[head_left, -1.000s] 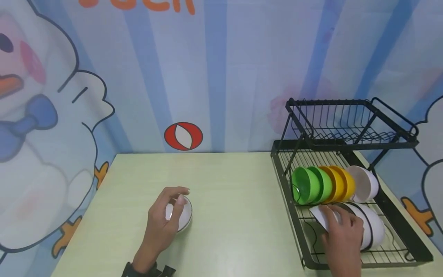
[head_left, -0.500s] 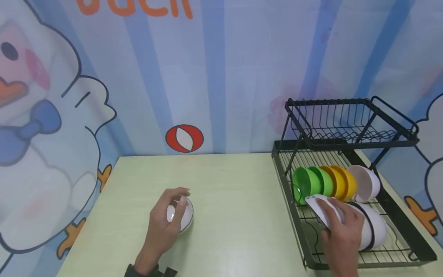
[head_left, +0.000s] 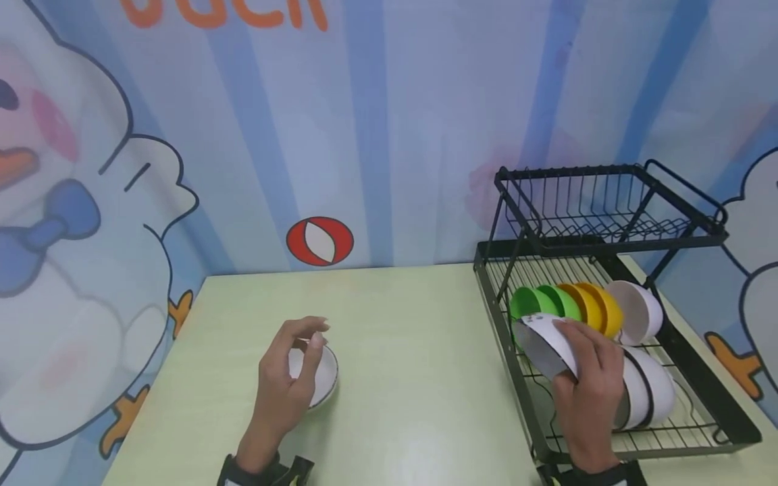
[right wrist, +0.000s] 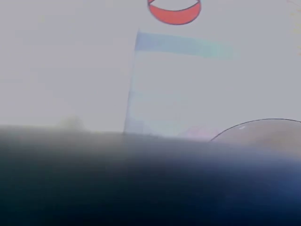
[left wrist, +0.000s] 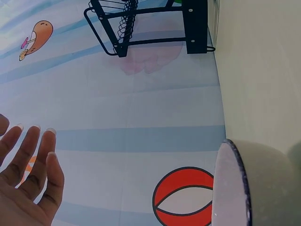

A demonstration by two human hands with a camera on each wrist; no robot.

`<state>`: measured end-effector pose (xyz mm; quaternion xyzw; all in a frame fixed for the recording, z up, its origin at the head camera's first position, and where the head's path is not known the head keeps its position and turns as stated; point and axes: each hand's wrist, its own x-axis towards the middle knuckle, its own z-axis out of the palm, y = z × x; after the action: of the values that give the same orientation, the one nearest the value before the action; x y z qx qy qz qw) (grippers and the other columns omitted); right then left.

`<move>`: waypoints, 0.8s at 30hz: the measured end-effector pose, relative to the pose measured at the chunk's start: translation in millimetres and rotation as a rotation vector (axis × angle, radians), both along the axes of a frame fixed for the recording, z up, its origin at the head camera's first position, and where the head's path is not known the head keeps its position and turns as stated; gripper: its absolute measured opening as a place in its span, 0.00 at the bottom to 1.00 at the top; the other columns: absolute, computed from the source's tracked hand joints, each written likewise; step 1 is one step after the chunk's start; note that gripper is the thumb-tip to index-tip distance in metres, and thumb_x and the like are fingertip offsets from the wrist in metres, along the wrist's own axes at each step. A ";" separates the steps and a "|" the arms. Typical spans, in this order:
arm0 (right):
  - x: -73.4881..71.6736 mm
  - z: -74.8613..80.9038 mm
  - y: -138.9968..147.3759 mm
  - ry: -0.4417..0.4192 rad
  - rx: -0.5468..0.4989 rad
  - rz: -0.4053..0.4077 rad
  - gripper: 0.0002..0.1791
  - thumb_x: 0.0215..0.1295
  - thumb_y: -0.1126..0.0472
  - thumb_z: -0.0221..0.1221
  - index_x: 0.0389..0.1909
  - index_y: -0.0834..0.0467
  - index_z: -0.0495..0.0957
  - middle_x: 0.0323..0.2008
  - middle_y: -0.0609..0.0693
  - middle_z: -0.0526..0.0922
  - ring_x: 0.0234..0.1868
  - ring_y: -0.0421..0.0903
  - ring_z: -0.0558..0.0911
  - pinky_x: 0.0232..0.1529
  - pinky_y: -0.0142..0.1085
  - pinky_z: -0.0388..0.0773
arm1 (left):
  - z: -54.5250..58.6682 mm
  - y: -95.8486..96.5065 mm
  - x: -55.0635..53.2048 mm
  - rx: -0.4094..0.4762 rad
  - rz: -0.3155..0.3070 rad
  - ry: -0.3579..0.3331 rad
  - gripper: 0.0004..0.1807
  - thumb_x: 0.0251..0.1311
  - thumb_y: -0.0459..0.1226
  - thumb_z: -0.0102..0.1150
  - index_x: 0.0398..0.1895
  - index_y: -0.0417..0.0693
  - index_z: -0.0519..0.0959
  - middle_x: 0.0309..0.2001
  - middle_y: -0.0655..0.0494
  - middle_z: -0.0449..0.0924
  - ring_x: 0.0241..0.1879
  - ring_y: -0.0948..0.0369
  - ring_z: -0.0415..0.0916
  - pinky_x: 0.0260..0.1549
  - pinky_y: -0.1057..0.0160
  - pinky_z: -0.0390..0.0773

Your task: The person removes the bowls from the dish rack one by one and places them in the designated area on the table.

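In the head view my right hand (head_left: 592,391) pinches a white bowl (head_left: 550,344) by its wall, thumb on one side and fingers on the other. That bowl is tilted above the lower tier of the black dish rack (head_left: 527,432), with more white bowls (head_left: 650,385) on edge just right of the hand. My left hand (head_left: 286,385), fingers relaxed, hovers by a white dark-rimmed bowl (head_left: 325,378) on the table. The left wrist view has this left hand (left wrist: 33,183) apart from the same bowl (left wrist: 235,188). A dark blur covers the lower right wrist view, the held bowl's edge (right wrist: 263,132) showing above it.
Two green bowls (head_left: 529,302), two yellow bowls (head_left: 602,310) and a white bowl (head_left: 635,312) stand on edge in a row behind. The rack's upper tier (head_left: 626,246) overhangs the back of the lower one. A printed backdrop (head_left: 419,135) rises behind the table (head_left: 401,337).
My right hand has drawn one white bowl up and left away from the others in the rack. My left hand and the bowl beside it stay about where they were.
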<state>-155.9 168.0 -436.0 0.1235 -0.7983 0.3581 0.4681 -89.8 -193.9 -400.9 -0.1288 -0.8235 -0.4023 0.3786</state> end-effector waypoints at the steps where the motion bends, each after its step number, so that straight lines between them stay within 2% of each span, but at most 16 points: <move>1: -1.9 1.8 -2.2 -0.002 -0.022 0.004 0.34 0.42 0.92 0.54 0.50 0.65 0.81 0.52 0.66 0.80 0.50 0.63 0.76 0.62 0.15 0.59 | 0.9 0.3 -1.0 0.000 0.000 0.008 0.14 0.63 0.24 0.54 0.51 0.38 0.78 0.45 0.49 0.82 0.42 0.67 0.78 0.41 0.78 0.75; 6: -6.7 8.9 -12.1 -0.013 -0.072 0.022 0.34 0.42 0.91 0.52 0.51 0.65 0.81 0.51 0.65 0.82 0.49 0.61 0.79 0.62 0.11 0.61 | 3.0 3.4 -2.4 0.007 0.008 0.016 0.14 0.63 0.24 0.54 0.51 0.38 0.78 0.46 0.48 0.82 0.42 0.68 0.79 0.41 0.78 0.75; 14: -5.6 15.8 -26.1 -0.012 -0.088 0.063 0.31 0.44 0.90 0.51 0.50 0.67 0.79 0.49 0.65 0.82 0.49 0.60 0.81 0.61 0.11 0.63 | 0.2 9.3 -1.4 0.015 0.025 -0.033 0.13 0.65 0.26 0.54 0.51 0.41 0.77 0.46 0.51 0.82 0.42 0.68 0.79 0.42 0.79 0.75; 16: -4.7 17.9 -29.5 -0.019 -0.082 0.061 0.30 0.45 0.90 0.51 0.50 0.68 0.78 0.49 0.65 0.82 0.49 0.60 0.82 0.63 0.21 0.73 | -0.4 10.6 -2.4 0.013 0.017 -0.036 0.14 0.65 0.26 0.54 0.52 0.41 0.77 0.47 0.51 0.82 0.42 0.67 0.79 0.42 0.78 0.75; 17: -4.3 18.8 -31.0 -0.024 -0.078 0.063 0.30 0.45 0.90 0.52 0.51 0.68 0.78 0.50 0.65 0.82 0.49 0.60 0.82 0.63 0.22 0.74 | -0.7 11.3 -3.1 0.013 0.009 -0.033 0.14 0.64 0.26 0.54 0.52 0.41 0.77 0.47 0.50 0.82 0.42 0.67 0.79 0.42 0.78 0.76; 19: -3.6 20.9 -34.1 -0.031 -0.065 0.067 0.30 0.45 0.90 0.52 0.51 0.68 0.77 0.50 0.66 0.82 0.49 0.61 0.82 0.59 0.38 0.82 | -1.2 12.9 -4.7 0.013 -0.012 -0.028 0.14 0.64 0.25 0.54 0.52 0.41 0.77 0.48 0.50 0.82 0.42 0.67 0.79 0.41 0.78 0.76; 21: -3.0 23.0 -36.6 -0.043 -0.059 0.078 0.31 0.45 0.91 0.50 0.52 0.68 0.76 0.50 0.66 0.81 0.50 0.62 0.82 0.51 0.54 0.83 | -2.2 14.6 -6.7 0.010 -0.036 -0.014 0.15 0.63 0.24 0.55 0.52 0.40 0.77 0.48 0.49 0.82 0.41 0.67 0.78 0.40 0.77 0.77; 23: -2.5 24.7 -39.0 -0.051 -0.058 0.089 0.32 0.45 0.92 0.49 0.52 0.68 0.75 0.50 0.67 0.81 0.50 0.64 0.82 0.49 0.58 0.84 | -3.1 17.0 -8.3 0.005 -0.058 -0.008 0.16 0.62 0.24 0.55 0.53 0.40 0.77 0.48 0.49 0.81 0.41 0.66 0.78 0.39 0.77 0.77; 24: -2.2 25.8 -40.4 -0.057 -0.058 0.095 0.33 0.44 0.93 0.49 0.53 0.68 0.75 0.50 0.67 0.81 0.50 0.65 0.82 0.45 0.64 0.81 | -3.5 18.2 -9.1 0.003 -0.067 -0.010 0.16 0.62 0.24 0.55 0.53 0.40 0.76 0.49 0.49 0.81 0.41 0.65 0.78 0.39 0.77 0.77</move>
<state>-158.1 127.6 -410.2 0.1375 -0.7938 0.4065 0.4310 -99.0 -175.7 -404.4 -0.1539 -0.8199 -0.4169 0.3609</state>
